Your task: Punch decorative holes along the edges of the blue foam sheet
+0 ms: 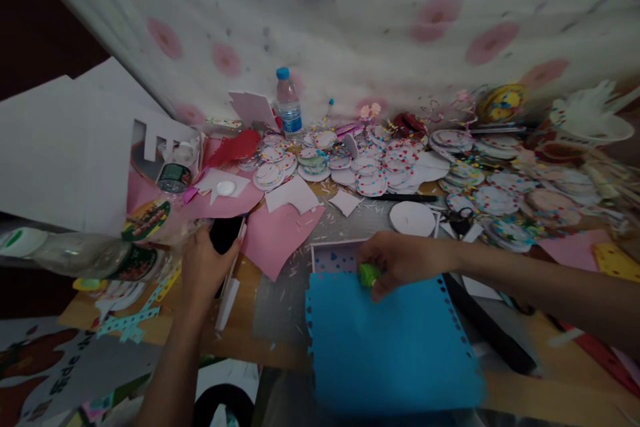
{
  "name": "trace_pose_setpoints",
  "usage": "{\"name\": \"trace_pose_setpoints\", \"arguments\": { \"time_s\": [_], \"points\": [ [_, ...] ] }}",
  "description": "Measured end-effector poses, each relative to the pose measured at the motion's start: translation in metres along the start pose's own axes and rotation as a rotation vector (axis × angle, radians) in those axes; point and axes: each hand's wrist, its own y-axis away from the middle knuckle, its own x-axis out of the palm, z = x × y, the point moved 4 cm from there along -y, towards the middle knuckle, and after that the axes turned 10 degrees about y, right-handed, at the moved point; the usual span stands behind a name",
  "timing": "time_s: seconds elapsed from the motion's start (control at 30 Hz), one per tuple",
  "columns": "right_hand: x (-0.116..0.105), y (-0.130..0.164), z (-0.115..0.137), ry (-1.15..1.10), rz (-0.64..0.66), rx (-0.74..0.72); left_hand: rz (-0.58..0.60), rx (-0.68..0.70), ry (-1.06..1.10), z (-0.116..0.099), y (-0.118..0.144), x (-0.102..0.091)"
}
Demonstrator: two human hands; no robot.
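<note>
My right hand is closed around a small green punch at the top edge of the blue paper sheet, which lies on the table. My left hand grasps a black phone near the pink paper.

A water bottle with a blue cap stands at the far side of the table, against a flowered cloth. To its right lie heaps of dotted paper circles. A pink sheet lies nearer, large white sheets at left, and a plastic bottle on its side.
</note>
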Motion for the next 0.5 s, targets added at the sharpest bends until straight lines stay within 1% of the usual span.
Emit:
{"name": "trace_pose_setpoints", "arguments": {
  "time_s": [0.13, 0.37, 0.5],
  "points": [
    [0.0001, 0.0011, 0.0021, -0.008, 0.006, 0.003, -0.036, -0.040, 0.022, -0.0040, -0.0008, 0.0022],
    [0.0002, -0.0011, -0.0046, -0.017, 0.009, 0.015, -0.096, -0.118, 0.024, -0.0065, 0.0003, 0.0019],
    [-0.0003, 0.0008, -0.0029, -0.019, 0.008, 0.015, -0.100, -0.112, 0.023, -0.0067, 0.0014, 0.0026]
  ]
}}
